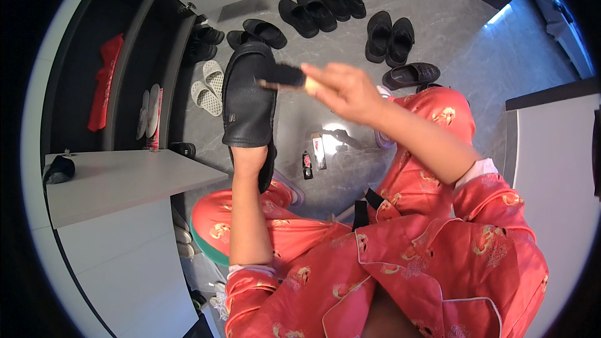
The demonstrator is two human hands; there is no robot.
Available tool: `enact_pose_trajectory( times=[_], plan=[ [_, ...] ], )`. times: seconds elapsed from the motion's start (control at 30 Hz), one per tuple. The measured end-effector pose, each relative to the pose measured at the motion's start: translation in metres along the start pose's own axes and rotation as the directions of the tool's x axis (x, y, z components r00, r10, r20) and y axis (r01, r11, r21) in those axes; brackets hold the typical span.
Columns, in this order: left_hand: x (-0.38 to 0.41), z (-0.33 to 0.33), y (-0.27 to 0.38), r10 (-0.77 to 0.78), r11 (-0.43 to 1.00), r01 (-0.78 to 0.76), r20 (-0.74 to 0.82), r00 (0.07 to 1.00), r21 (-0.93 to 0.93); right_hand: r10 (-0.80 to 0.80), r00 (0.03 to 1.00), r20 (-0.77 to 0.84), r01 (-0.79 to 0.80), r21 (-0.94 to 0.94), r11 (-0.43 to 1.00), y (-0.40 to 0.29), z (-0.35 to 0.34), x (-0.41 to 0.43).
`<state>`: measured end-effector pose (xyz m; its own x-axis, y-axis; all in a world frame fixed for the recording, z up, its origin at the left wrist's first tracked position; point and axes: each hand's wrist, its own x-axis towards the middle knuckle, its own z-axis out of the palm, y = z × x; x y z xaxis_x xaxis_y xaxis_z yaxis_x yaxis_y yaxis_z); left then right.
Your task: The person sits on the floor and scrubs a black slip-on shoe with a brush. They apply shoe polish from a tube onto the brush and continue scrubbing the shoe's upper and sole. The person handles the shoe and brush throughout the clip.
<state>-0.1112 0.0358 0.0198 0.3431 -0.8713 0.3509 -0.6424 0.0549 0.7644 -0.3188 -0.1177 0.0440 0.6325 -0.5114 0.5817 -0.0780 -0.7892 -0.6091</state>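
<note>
My left hand (251, 156) is tucked up inside a black leather slip-on shoe (249, 103), which covers the fingers and bears a small metal emblem. From the right, my right hand (340, 89) grips a shoe brush (284, 75) with dark bristles and a wooden back. The brush is somewhat blurred and lies over the shoe's right side; whether the bristles touch the leather cannot be told. On the floor below the hands lie a small dark tube (307, 165) and a narrow printed box (319, 151).
Several black shoes (324, 7) stand beyond my hands, with a brown loafer (411, 75) at the right. Light perforated slippers (209, 89) sit beside the open shoe cabinet (110, 145). Its door (127, 188) juts out at the left. A white cabinet (554, 141) stands at the right.
</note>
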Motion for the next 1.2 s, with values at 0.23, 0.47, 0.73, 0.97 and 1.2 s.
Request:
enact_pose_trajectory(
  times=[0.23, 0.47, 0.73, 0.97, 1.2],
  plan=[
    [0.0, 0.004, 0.004, -0.104, 0.939, 0.074, -0.073, 0.992, -0.337, 0.118, 0.993, 0.013, -0.119, 0.084, 0.989, -0.004, 0.008, 0.004],
    [0.0, 0.011, 0.012, -0.296, 0.78, 0.199, -0.07, 0.953, -0.594, 0.077, 0.997, -0.005, -0.076, 0.088, 0.993, -0.003, 0.004, 0.001],
    [-0.004, 0.006, -0.003, -0.387, 0.464, 0.277, 0.089, 0.918, -0.842, -0.046, 0.99, 0.131, 0.024, 0.163, 0.986, -0.038, 0.03, -0.026],
    [0.008, 0.013, 0.02, -0.434, 0.274, 0.254, 0.117, 0.893, -0.928, 0.049, 0.999, 0.004, -0.049, 0.061, 0.997, -0.011, 0.011, 0.003],
    [0.008, 0.013, 0.01, -0.436, 0.214, 0.26, 0.146, 0.888, -0.942, -0.062, 0.995, -0.078, 0.058, -0.056, 0.997, -0.01, 0.021, 0.005]
  ],
)
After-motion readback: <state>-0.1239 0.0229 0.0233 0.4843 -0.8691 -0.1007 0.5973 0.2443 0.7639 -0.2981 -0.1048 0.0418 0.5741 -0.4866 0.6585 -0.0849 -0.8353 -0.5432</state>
